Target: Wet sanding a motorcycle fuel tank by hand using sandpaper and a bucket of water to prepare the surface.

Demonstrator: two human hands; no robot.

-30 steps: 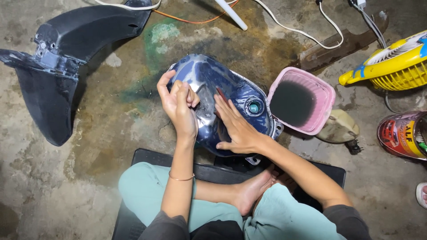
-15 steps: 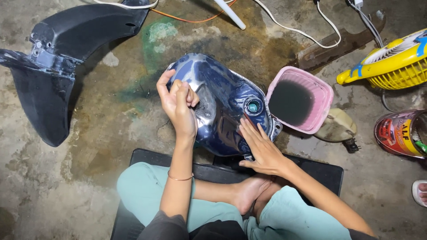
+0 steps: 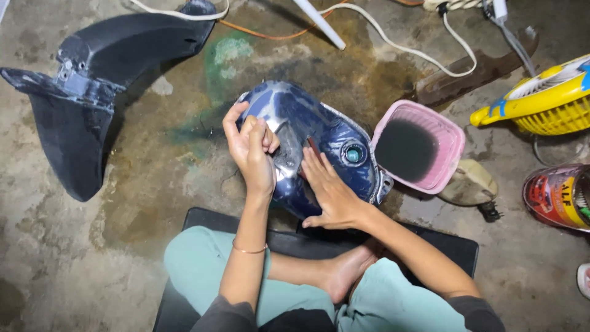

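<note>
Two hands are working on the blue fuel tank (image 3: 319, 147), which is lying on the stained concrete floor (image 3: 153, 197) just in front of the person's crossed legs. The left hand (image 3: 251, 150) is curling narrow fingers (image 3: 258, 132) around something small pressed to the tank's wet top; what it is gripping is too hidden to tell. The right hand (image 3: 329, 190) is lying flat with fingers spread wide, holding nothing, bracing the tank's near side. To rub well, that flat palm should probably be keeping the tank from rocking while the left is working in short, even strokes. Just right of the tank, a pink tub (image 3: 452, 144) of dark water is sitting within reach. Well to the left, a black fender (image 3: 74, 129) is lying on the floor.
</note>
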